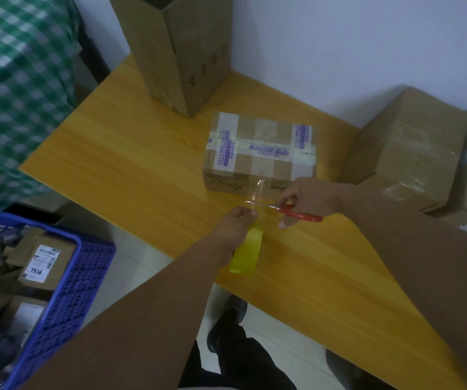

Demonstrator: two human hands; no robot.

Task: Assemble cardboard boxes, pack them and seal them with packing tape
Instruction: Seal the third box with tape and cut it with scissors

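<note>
Left hand (233, 223): fingers curled round the tape roll (247, 253).
Right hand (308, 194): fingers gripping red scissors (299, 211), blades at the strip.
Tape strip (260, 190): between fingertips and box (257, 153); likely flimsy, sticky; keep taut from roll.

A pale, bluish-white wall (353, 38) stands along the far edge of a wooden table (131, 164), whose top is made of long yellow-orange boards. Past the table's left and near edges a pale floor (142, 266) shows. A blue plastic basket (85, 277) with perforated sides sits low, off the table's left edge. The light is soft and even, casting only faint shadows.
</note>
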